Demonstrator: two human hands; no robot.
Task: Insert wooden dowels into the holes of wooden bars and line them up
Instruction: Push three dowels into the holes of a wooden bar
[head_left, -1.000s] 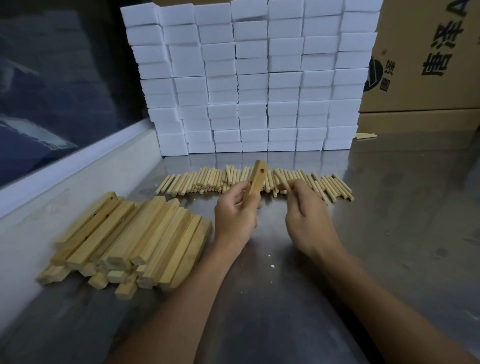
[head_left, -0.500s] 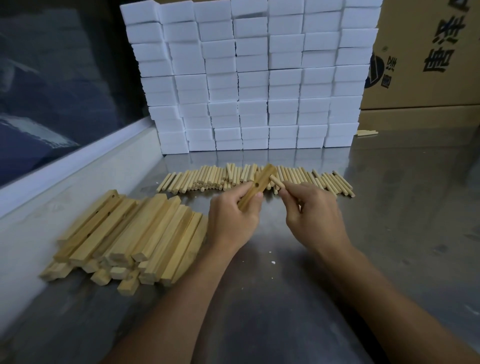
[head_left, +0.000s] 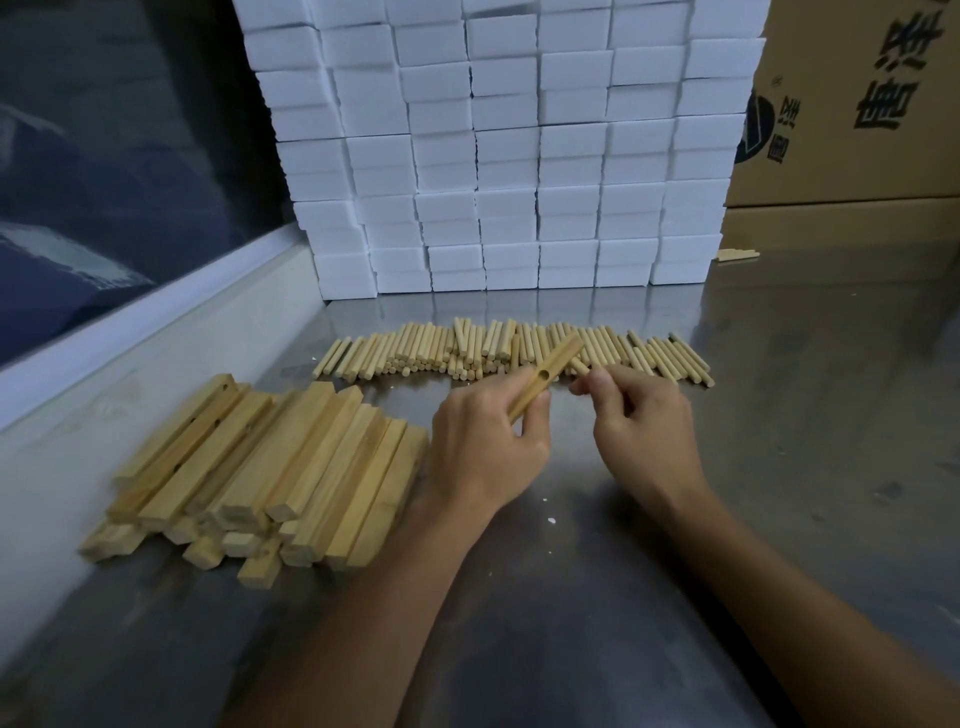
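My left hand (head_left: 485, 447) grips a wooden bar (head_left: 545, 375) that tilts up to the right, its round hole facing me. My right hand (head_left: 641, 431) pinches a short wooden dowel (head_left: 581, 367) between thumb and fingers, its tip a little right of the bar's hole and apart from it. A long row of loose dowels (head_left: 467, 349) lies across the metal table behind both hands. A pile of wooden bars (head_left: 270, 467) lies to the left of my left hand.
The steel table (head_left: 779, 467) is bounded by a white ledge (head_left: 156, 332) on the left. A wall of stacked white foam blocks (head_left: 509, 156) stands behind the dowels. Cardboard boxes (head_left: 857, 130) stand at the back right, with small wood pieces (head_left: 737, 254) at their foot.
My left hand has tilted the bar from nearly upright down to the right. My right hand has lifted a dowel out of the row and brought it close to the bar's hole.
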